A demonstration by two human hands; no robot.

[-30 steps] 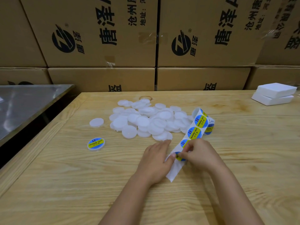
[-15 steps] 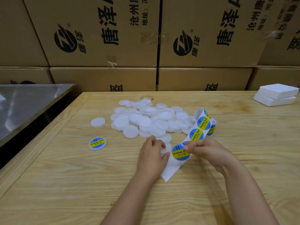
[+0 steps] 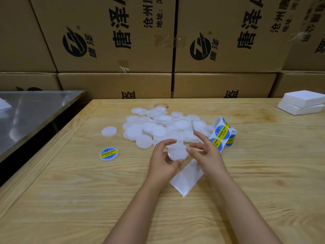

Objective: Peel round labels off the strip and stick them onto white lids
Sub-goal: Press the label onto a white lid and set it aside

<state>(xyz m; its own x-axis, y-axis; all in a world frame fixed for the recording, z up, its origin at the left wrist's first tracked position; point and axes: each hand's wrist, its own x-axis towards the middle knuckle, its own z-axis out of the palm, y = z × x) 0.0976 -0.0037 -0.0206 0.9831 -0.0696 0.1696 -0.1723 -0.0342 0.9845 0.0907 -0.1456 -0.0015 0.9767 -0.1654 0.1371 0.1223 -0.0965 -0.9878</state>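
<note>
My left hand (image 3: 162, 162) holds a plain white lid (image 3: 177, 152) by its rim, lifted just above the wooden table (image 3: 70, 191). My right hand (image 3: 206, 153) is beside the lid with fingers spread, its thumb tip at the lid's right edge. No peeled label shows plainly in that hand; the image is blurred there. The label strip (image 3: 186, 178) lies under both hands, its bare white backing toward me, and runs up to a curled end with blue-and-yellow round labels (image 3: 222, 133). A pile of white lids (image 3: 154, 128) lies just beyond the hands.
One labelled lid (image 3: 108, 154) lies alone to the left, with a single plain lid (image 3: 109, 131) behind it. Two stacked white blocks (image 3: 302, 103) sit at the far right. A steel table (image 3: 35, 111) adjoins on the left. Cardboard cartons (image 3: 114, 50) wall off the back.
My right hand peeled a label off the strip, then let the strip drop. My left hand left the strip, took a lid from the pile's near edge and lifted it.
</note>
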